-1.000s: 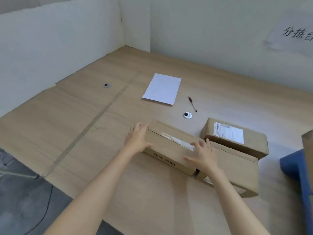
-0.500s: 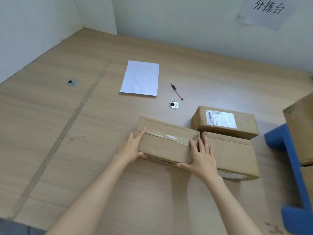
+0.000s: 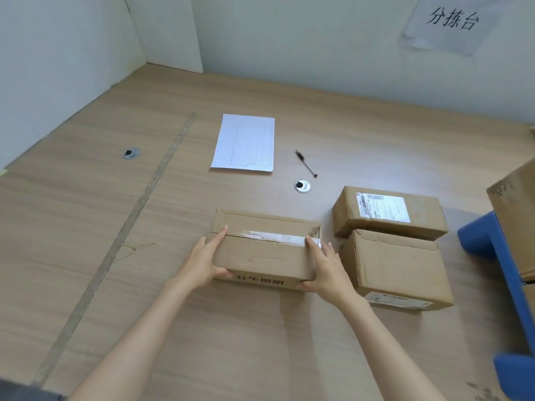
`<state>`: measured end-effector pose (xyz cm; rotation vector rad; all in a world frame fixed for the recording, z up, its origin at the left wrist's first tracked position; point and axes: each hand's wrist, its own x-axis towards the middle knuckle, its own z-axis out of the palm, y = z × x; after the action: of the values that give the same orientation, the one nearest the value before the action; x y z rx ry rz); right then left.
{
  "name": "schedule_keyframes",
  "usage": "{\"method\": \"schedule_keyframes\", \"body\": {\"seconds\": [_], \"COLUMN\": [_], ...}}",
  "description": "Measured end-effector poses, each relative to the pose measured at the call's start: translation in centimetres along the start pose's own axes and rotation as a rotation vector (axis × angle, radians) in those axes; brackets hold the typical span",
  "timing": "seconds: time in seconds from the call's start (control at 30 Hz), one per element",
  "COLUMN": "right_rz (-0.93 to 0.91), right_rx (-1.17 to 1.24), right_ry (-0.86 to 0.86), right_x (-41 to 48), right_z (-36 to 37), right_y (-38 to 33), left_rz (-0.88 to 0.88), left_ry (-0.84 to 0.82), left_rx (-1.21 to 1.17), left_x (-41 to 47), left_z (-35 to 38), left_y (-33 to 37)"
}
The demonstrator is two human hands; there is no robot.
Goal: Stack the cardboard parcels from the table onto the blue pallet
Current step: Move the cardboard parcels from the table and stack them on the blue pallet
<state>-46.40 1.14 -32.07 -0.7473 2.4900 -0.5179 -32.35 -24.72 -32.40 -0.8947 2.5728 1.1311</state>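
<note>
On the left of the worktop (image 3: 86,215) lies only a metal cable grommet (image 3: 131,153); further right are a printed sheet of paper (image 3: 244,143), a pen (image 3: 306,163) and a second grommet (image 3: 302,186). Nearer the person, the left hand (image 3: 202,260) presses against the left end of the taped parcel (image 3: 263,250), and the right hand (image 3: 325,269) against its right end, so both grips clasp this one box, which seems to rest on the worktop. Red characters on its front face read roughly "公牛照明". To its right, two more parcels sit touching one another: the labelled parcel (image 3: 388,212) behind, its white shipping label too small to read, and the plain parcel (image 3: 396,267) in front, with a worn sticker on its near face. At the far right the blue pallet (image 3: 489,241) already bears at least one carton (image 3: 518,215). A wall sign (image 3: 451,20) reads "分拣台". By my judgement the stacking has begun, with three parcels left.
</note>
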Motion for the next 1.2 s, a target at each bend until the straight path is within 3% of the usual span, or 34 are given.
{"method": "schedule_keyframes", "body": {"seconds": [0.1, 0.37, 0.63, 0.9, 1.2], "right_rz": [-0.042, -0.147, -0.183, -0.169, -0.131], "right_rx": [0.173, 0.239, 0.288, 0.353, 0.33], "right_ry": [0.026, 0.216, 0.447, 0.595, 0.649], "right_x": [-0.3, -4.0, -11.7, -22.4, -34.6], "right_z": [-2.6, -12.6, -22.8, -30.0, -35.7], "right_y": [-1.1, -3.5, -1.4, 6.9, 22.0], "left_rz": [0.015, 0.151, 0.381, 0.537, 0.599], "left_ry": [0.045, 0.159, 0.267, 0.324, 0.321], "left_rx": [0.038, 0.116, 0.123, 0.153, 0.107], "left_x": [-0.8, -5.1, -10.7, -17.2, -24.1], "left_z": [-2.6, -10.3, -11.7, -5.9, 9.2], "left_y": [1.9, 12.2, 23.8, 34.7, 44.9]}}
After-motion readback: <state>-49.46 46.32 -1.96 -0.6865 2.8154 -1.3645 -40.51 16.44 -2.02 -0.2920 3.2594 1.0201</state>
